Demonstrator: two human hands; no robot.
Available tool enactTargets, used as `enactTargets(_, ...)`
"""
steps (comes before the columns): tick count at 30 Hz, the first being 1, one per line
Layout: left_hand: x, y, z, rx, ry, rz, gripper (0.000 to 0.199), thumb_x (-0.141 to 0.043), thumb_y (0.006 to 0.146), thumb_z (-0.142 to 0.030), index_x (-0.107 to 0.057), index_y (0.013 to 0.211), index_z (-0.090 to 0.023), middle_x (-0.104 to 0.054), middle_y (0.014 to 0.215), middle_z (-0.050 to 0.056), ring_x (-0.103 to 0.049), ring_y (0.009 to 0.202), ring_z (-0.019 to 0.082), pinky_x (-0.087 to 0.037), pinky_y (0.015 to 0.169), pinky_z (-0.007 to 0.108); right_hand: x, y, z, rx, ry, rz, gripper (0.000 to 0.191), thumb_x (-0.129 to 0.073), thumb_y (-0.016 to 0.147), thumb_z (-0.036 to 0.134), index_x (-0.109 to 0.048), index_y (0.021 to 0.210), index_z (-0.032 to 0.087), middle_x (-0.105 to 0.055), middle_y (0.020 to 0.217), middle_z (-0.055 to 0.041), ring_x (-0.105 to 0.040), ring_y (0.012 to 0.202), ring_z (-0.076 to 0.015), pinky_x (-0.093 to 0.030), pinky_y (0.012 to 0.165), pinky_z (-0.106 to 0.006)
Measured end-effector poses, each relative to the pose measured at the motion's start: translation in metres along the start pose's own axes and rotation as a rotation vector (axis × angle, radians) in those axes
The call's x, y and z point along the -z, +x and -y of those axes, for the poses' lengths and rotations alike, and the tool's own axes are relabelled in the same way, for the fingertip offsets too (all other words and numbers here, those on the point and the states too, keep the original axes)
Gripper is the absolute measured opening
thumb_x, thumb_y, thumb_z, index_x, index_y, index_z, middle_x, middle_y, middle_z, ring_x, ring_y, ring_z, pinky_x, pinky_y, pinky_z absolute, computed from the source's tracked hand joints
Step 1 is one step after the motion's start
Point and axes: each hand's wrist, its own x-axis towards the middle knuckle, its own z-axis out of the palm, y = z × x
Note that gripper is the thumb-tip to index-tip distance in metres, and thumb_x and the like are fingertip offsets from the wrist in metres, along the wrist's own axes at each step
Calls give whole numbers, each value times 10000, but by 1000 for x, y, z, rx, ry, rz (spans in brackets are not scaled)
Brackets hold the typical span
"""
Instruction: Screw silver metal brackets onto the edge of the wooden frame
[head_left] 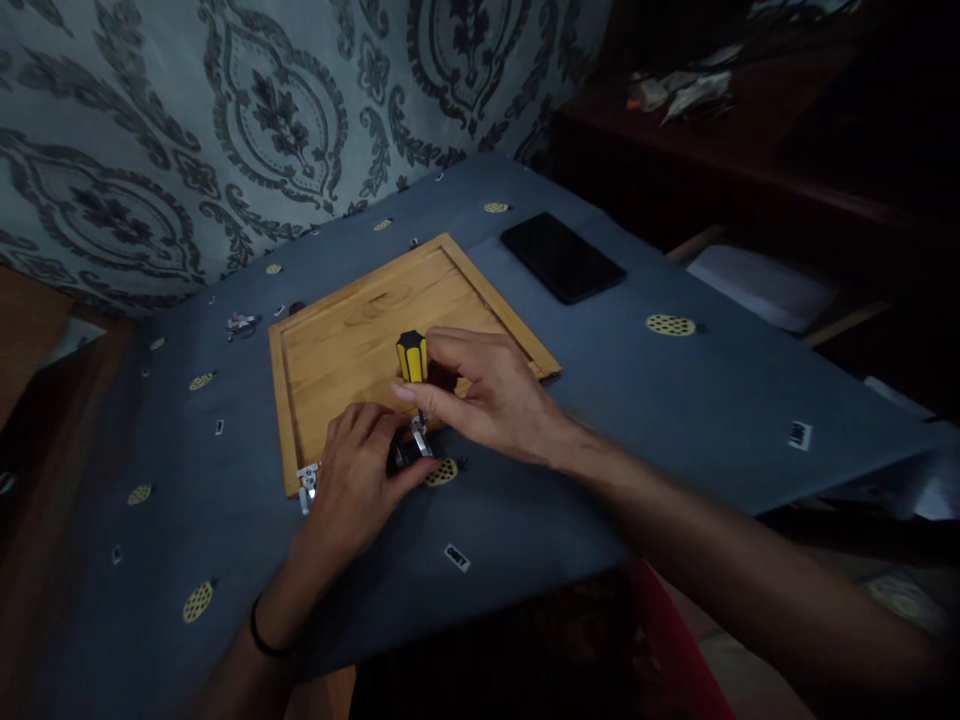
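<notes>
A framed wooden cabinet door (375, 325) lies flat on the table. My right hand (495, 392) is closed around a yellow and black screwdriver (412, 358), held upright with its tip down at a metal hinge (421, 438) on the door's near edge. Thumb and fingers of my left hand (354, 480) grip that hinge from the left; part of it is hidden behind them. Just left of this hand, a second metal hinge (307, 482) sits at the door's near left corner. Whether a screw is under the tip is too small to tell.
A blue cloth with printed pineapples covers the table (540, 510). Beyond the door's right side lies a black phone (562, 257). Small metal parts (241, 323) rest at the far left. A patterned wall stands behind, and dark furniture (720, 150) is to the right.
</notes>
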Motion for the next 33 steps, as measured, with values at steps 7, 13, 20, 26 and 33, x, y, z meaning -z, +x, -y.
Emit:
enactTargets(7,0,0,0,10,1,-2,298,-721,884,-387,-621,1088,-195,-658,1067,92,-585,1055,311,-487,884,465,-1,-1,2,-36,61,41,329,-613,961,362,-501,712,178,-480,674,39,-466,635,-100,-362,601,-239)
enactTargets(13,0,-1,-1,18,-14,10,308,-716,888,-367,-613,1134,-212,-658,1066,81,-585,1063,305,-487,888,461,-1,-1,1,-25,68,59,308,-591,974,353,-505,734,180,-484,694,32,-478,655,-107,-368,618,-243)
enactTargets(20,-1,-1,-1,9,9,1,290,-698,901,-392,-610,1094,-196,-654,1056,91,-584,1028,302,-495,871,467,4,1,3,18,49,167,327,-537,1002,346,-462,727,187,-470,712,20,-453,650,-113,-352,620,-255)
enactTargets(26,-2,-2,1,6,26,-14,353,-693,902,-424,-595,1143,-186,-656,1072,95,-587,1005,293,-505,850,453,3,1,2,50,45,185,351,-546,1002,353,-399,721,204,-426,704,35,-430,637,-107,-329,607,-257)
enactTargets(33,-5,-4,5,-20,45,-40,326,-694,900,-426,-602,1089,-178,-646,1040,90,-588,973,288,-505,821,438,0,0,4,70,38,168,352,-531,1011,363,-394,729,205,-439,721,30,-444,652,-111,-343,628,-253)
